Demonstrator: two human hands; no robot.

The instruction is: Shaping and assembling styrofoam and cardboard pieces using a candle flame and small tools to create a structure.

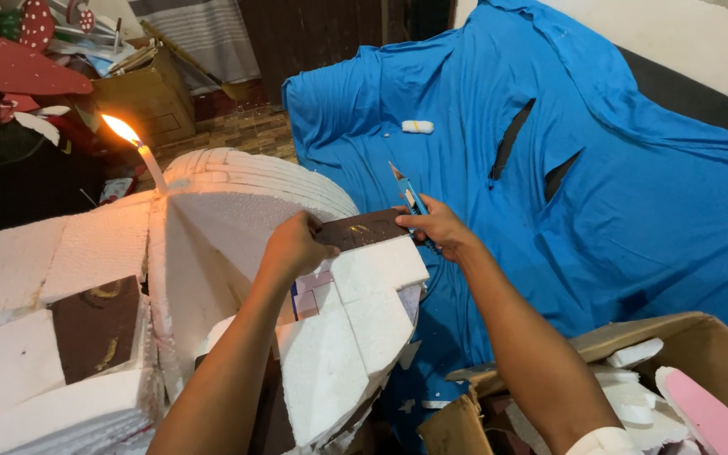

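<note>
Blue cloth (634, 211): large, draped over the surface on the right, two dark slits in it; a small white scrap (417, 126) lies on it well apart from the hands.

White foam structure (238, 219): big, built of cut blocks and ribbed curved layers, filling the left and centre. Judged light, stiff and crumbly; edges likely to dent or shed under a hard grip, so it is best held flat-handed on broad faces.

Cardboard box (684, 337): lower right, holding foam offcuts and a pink piece (709, 417).

Dark brown strip (362, 229): thin, flat, with faint gold marks, lying on the top edge of a foam block (378, 268) at the structure's right end, between the two hands. Appears stiff yet bendable; best taken by its ends. A similar brown panel (94, 324) sits on the foam at lower left.

Left hand (295, 244): fingers curled together, pressing down on the strip's left end.

Right hand (436, 223): fingers closed around a blue utility knife (409, 195), blade pointing up and away, fingertips touching the strip's right end.

Candle (152, 166): thin, white, lit, standing upright in the foam top, near the left hand's side.
</note>
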